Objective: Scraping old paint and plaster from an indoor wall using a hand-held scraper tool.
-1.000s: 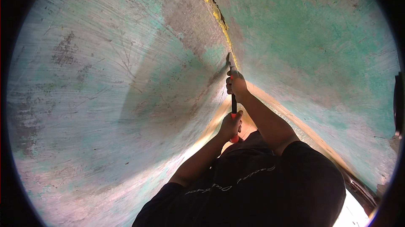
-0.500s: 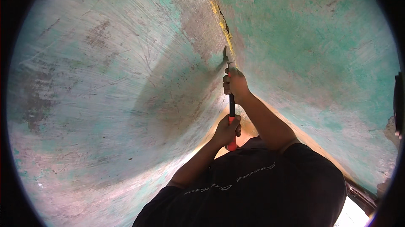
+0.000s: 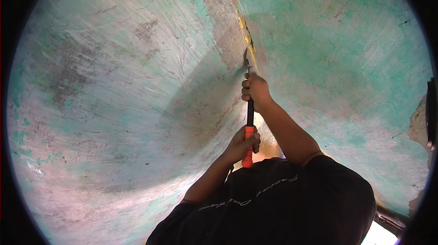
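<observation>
My right hand (image 3: pixel 259 92) wraps round the upper part of a long-handled scraper (image 3: pixel 250 116), which has a black shaft. Lower down, my left hand (image 3: pixel 242 144) is closed on its orange-red grip (image 3: pixel 248 159). The scraper stands nearly upright, its dark blade (image 3: pixel 247 58) at the corner seam just below a flaking yellow strip (image 3: pixel 248 39). Whether the blade's edge touches the wall I cannot tell. A dark crack runs along the strip.
A scuffed wall (image 3: pixel 123 99) with worn green paint spreads on the left, and a greener wall (image 3: pixel 315 49) on the right. Broken plaster (image 3: pixel 417 124) shows at the right edge, near a dark object (image 3: pixel 430 113). Bright light enters at the lower right.
The view has shifted, so the walls and the yellow strip sit a little lower and farther right. Both hands keep their grip on the scraper; its lower end shows slightly more.
</observation>
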A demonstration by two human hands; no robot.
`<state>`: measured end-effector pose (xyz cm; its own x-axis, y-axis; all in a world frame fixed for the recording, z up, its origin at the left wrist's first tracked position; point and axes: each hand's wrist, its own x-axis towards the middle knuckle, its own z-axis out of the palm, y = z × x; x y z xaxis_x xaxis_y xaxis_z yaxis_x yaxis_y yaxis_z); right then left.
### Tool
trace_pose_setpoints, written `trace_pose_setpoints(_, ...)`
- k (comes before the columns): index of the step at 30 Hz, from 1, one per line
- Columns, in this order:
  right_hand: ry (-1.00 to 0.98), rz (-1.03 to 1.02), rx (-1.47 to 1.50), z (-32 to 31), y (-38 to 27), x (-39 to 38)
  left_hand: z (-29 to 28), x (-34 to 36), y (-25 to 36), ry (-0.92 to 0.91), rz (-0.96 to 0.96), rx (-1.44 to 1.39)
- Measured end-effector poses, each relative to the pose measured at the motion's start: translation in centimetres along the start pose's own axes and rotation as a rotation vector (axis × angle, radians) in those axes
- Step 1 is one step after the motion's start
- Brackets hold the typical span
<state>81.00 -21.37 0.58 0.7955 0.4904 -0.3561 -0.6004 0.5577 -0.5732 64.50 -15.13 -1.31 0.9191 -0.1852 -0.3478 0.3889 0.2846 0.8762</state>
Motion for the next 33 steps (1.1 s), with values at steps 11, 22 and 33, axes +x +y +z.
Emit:
trace_pose_setpoints(11, -0.029, 0.101, 0.015, 1.8, 0.6, -1.9, -1.0, -1.3, 0.9, -0.070, 0.020, -0.210)
trace_pose_setpoints(22, -0.036, -0.010, 0.065, 0.8, 0.4, -0.1, -0.6, -1.2, 1.1, 0.034, 0.032, -0.127)
trace_pose_setpoints(33, -0.076, 0.077, 0.065, 0.4, 0.4, -0.3, -0.5, -1.8, 1.9, -0.101, -0.001, -0.132)
